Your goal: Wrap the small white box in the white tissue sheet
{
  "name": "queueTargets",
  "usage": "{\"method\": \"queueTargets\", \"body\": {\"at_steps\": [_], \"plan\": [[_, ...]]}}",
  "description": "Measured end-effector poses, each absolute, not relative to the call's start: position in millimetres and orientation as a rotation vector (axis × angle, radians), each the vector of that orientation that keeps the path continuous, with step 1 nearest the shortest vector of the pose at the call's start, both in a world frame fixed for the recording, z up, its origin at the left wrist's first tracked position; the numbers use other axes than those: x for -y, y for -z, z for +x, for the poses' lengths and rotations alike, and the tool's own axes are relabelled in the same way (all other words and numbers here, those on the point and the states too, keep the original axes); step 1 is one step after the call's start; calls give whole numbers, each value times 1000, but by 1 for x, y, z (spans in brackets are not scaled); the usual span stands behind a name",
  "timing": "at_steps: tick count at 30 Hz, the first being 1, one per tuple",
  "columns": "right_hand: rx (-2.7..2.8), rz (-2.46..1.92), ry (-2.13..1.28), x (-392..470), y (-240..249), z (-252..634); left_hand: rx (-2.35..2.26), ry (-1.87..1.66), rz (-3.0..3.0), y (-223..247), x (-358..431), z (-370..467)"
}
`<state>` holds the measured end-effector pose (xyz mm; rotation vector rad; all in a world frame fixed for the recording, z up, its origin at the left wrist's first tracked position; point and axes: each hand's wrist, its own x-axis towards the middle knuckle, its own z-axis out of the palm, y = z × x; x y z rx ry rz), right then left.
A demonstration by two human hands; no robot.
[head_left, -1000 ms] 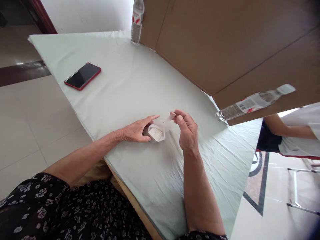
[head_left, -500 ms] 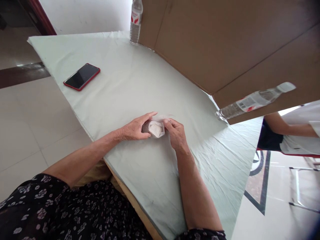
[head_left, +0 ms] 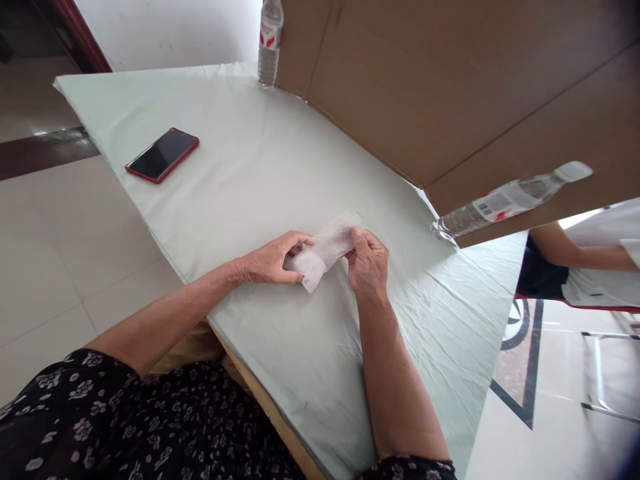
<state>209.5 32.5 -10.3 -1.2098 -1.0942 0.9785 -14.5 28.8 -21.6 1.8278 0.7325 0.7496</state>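
A thin, white, see-through wrapping sheet (head_left: pixel 340 238) is drawn out between my two hands, just above or on the pale green cloth. Its rolled or folded end (head_left: pixel 309 265) lies within the curve of my left hand (head_left: pixel 274 260), whose thumb and fingers are closed round it. What sits inside the wrapping, if anything, cannot be made out. My right hand (head_left: pixel 370 263) pinches the loose far end between thumb and fingers.
A phone in a red case (head_left: pixel 163 155) lies at the left of the cloth-covered table (head_left: pixel 240 153). One water bottle (head_left: pixel 270 47) stands at the back, another (head_left: pixel 500 203) at the right, both by a tall cardboard panel (head_left: pixel 425 80). Another person's arm (head_left: pixel 583 247) shows beyond it.
My right hand has moved to the right, pulling a length of the white sheet out from the bundle. My left hand has stayed nearly in place around the rolled end.
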Motion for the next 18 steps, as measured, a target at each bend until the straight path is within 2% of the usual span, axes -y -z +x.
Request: {"method": "queueTargets", "body": {"at_steps": [8,15,18], "plan": [[1023,-1149,-1035,-31,5,206,-825,-647,1853,12,-27,-13],[1200,-1311,-729,-28,3,206,-997,-906,1829,19,-29,-8],[1397,-1364,-807,-19,-5,200,-967,-931,1831,20,-30,-10]]}}
